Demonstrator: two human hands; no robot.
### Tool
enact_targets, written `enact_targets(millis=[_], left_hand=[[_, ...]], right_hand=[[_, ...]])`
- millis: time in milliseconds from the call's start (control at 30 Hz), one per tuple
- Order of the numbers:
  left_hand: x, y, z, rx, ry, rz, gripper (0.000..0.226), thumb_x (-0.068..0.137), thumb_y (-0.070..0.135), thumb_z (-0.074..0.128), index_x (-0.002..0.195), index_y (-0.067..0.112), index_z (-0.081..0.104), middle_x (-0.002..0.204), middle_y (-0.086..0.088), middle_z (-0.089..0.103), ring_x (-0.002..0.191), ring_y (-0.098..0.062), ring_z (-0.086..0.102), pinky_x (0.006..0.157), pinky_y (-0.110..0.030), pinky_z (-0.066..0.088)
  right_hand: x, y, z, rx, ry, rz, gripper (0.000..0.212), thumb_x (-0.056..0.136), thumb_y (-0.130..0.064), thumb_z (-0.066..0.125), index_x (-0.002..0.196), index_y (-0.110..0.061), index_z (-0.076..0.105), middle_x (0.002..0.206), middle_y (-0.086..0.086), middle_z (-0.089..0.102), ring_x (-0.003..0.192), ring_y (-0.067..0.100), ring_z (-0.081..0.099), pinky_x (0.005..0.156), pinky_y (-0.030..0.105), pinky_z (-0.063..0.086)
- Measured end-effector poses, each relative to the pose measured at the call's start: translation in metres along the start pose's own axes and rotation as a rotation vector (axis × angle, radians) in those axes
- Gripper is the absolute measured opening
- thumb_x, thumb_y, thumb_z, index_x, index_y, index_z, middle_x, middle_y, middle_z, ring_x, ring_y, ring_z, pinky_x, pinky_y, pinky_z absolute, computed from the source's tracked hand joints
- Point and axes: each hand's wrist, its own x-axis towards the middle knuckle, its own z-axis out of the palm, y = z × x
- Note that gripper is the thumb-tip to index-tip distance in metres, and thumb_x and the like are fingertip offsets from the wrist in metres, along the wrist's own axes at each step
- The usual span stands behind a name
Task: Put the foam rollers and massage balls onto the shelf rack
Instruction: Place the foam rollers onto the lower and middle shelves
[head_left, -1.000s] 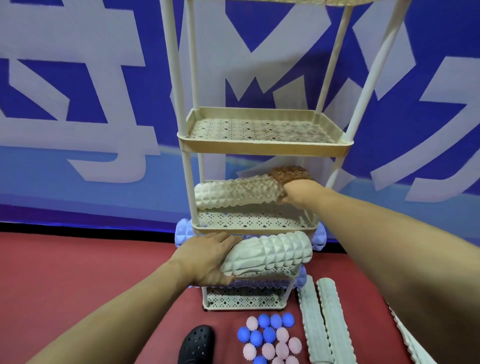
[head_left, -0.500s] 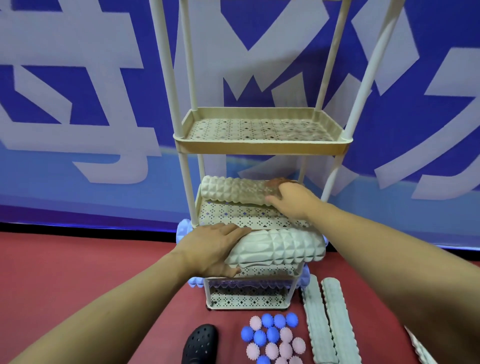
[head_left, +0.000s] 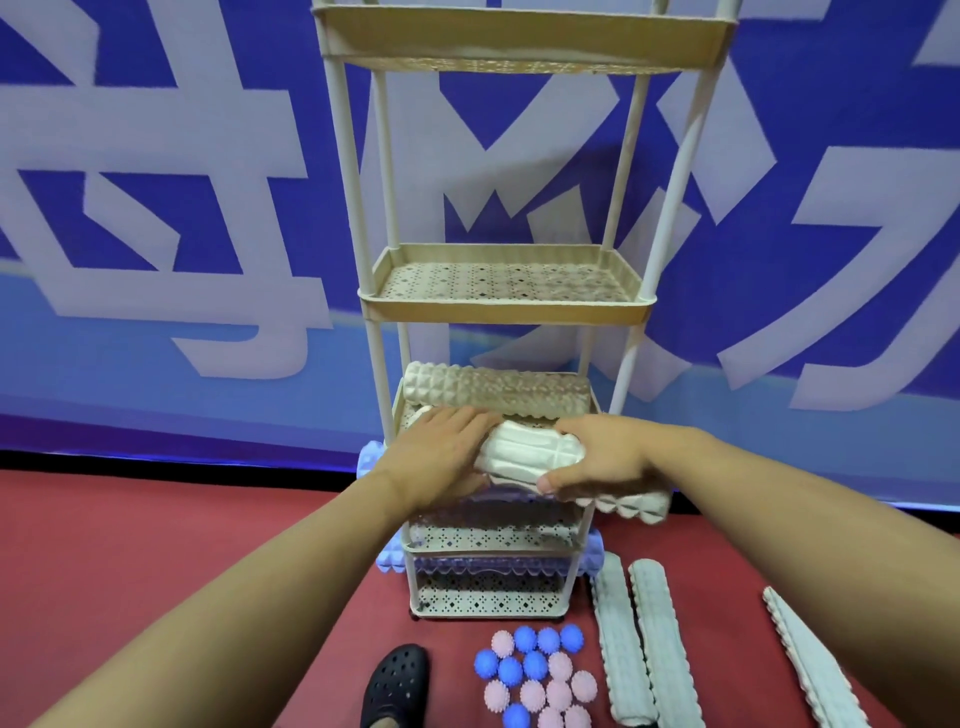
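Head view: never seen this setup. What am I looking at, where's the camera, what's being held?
No robot here: a person wears one camera on the head, looking down at their own bare arms. The left hand and right hand grip a white foam roller at a tier of the beige shelf rack. Another white roller already lies at the back of that tier. On the red floor wait pink and blue massage balls, grey rollers and a black shoe.
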Motion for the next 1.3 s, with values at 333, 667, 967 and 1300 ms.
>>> enact_targets(millis=[333,667,967,1300], left_hand=[[-0.008,-0.019,0.004,-0.042,-0.064,-0.247,0.068,0.093,0.051,0.056,0.147,0.017,0.033,0.147,-0.005,0.039,0.13,-0.029,0.045,0.105,-0.042,0.042],[0.0,-0.033,0.032,-0.04,-0.05,-0.282,0.073,0.093,0.055,0.055,0.148,0.014,0.028,0.156,-0.011,0.026,0.143,-0.03,0.025,0.118,-0.042,0.028],[0.003,-0.042,0.051,-0.021,-0.099,-0.293,0.078,0.095,0.056,0.051,0.153,0.012,0.022,0.16,-0.012,0.02,0.147,-0.03,0.017,0.121,-0.038,0.021],[0.007,-0.03,0.058,0.016,-0.154,-0.368,0.081,0.097,0.063,0.037,0.157,0.016,0.011,0.166,-0.01,0.005,0.153,-0.031,0.004,0.123,-0.047,0.013]], right_hand=[[0.032,-0.002,-0.001,-0.239,0.106,0.108,0.067,0.077,-0.076,0.065,0.123,-0.03,0.053,0.096,-0.01,0.065,0.083,0.02,0.061,0.077,0.035,0.052],[0.108,0.003,-0.012,-0.179,-0.024,0.031,0.085,0.08,-0.07,0.069,0.141,-0.015,0.05,0.138,0.004,0.059,0.113,0.025,0.058,0.093,0.034,0.041],[0.137,0.028,0.008,-0.182,-0.05,0.024,0.101,0.085,-0.07,0.063,0.162,-0.022,0.018,0.161,0.009,0.038,0.142,0.033,0.042,0.114,0.042,0.038],[0.116,0.035,0.02,-0.299,0.206,0.059,0.066,0.093,-0.067,0.054,0.141,-0.022,0.047,0.132,0.008,0.063,0.118,0.034,0.059,0.085,0.04,0.048]])
